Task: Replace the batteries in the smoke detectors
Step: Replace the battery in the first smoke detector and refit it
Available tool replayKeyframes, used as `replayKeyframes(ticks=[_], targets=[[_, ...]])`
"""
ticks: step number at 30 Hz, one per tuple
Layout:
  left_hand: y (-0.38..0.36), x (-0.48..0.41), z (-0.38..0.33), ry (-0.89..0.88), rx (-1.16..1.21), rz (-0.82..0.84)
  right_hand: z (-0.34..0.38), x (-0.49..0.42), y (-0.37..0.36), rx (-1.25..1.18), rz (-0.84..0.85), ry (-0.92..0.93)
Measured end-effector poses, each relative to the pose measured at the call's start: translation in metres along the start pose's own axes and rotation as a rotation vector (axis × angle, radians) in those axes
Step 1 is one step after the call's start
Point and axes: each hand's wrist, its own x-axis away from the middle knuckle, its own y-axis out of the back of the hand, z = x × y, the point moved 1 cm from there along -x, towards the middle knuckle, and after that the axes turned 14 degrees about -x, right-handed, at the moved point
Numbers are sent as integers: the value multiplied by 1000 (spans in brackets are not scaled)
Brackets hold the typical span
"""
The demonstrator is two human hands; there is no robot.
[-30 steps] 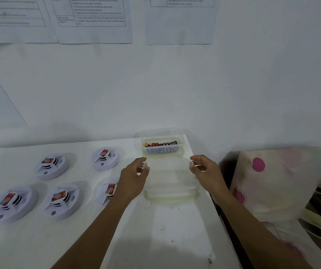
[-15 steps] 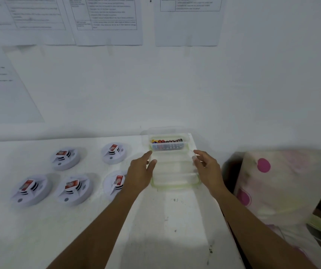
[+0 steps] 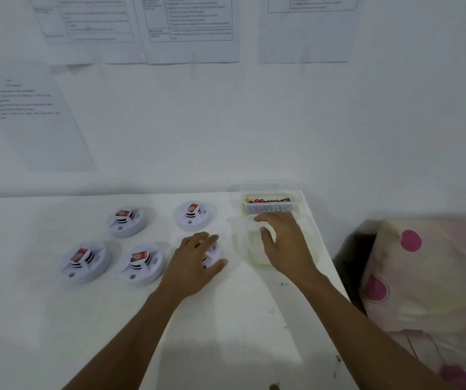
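Observation:
Several round white smoke detectors with red batteries on top lie on the white table (image 3: 57,333); two stand at the back (image 3: 127,220) (image 3: 193,215) and two in front (image 3: 85,261) (image 3: 141,263). My left hand (image 3: 195,263) rests spread over a fifth detector (image 3: 215,253), mostly hiding it. A clear tub of batteries (image 3: 269,204) stands at the table's far right corner. In front of the tub lies a clear lid (image 3: 247,249), and my right hand (image 3: 285,243) hovers over it, fingers apart, reaching toward the tub.
The table's right edge (image 3: 335,277) runs just beside the tub and lid. Beyond it lies a cushion with pink dots (image 3: 428,271). Printed paper sheets (image 3: 192,26) hang on the white wall behind the table.
Both hands have let go of the clear lid, which now lies on the table. My left hand moved left onto the nearest detector; my right hand moved over the lid toward the tub.

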Motion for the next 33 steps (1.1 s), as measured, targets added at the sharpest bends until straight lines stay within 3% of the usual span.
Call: replayKeyframes(ticks=[3,5,6,8,14,18,25,29,33], targets=[[23,-7,-10,282,667,-58,22,1,-26,-105,80,1],[36,-12,-14,496,1211,32,36,0,-43,-195,129,-32],[41,-14,-13,548,1438,93,44,0,-51,-234,138,-46],[49,-13,-13,507,1674,138,56,1,-66,-304,104,-64],[63,-9,-8,377,1578,106,81,3,-92,-458,-78,-259],[61,-7,1,408,1572,76,95,4,-102,-440,-133,-293],[63,-7,24,372,1517,138,104,-1,-100,-341,-105,-195],[68,-9,62,404,1684,125,84,-5,-82,-314,-139,-169],[72,-11,93,465,1755,119,52,-3,-82,-73,64,-190]])
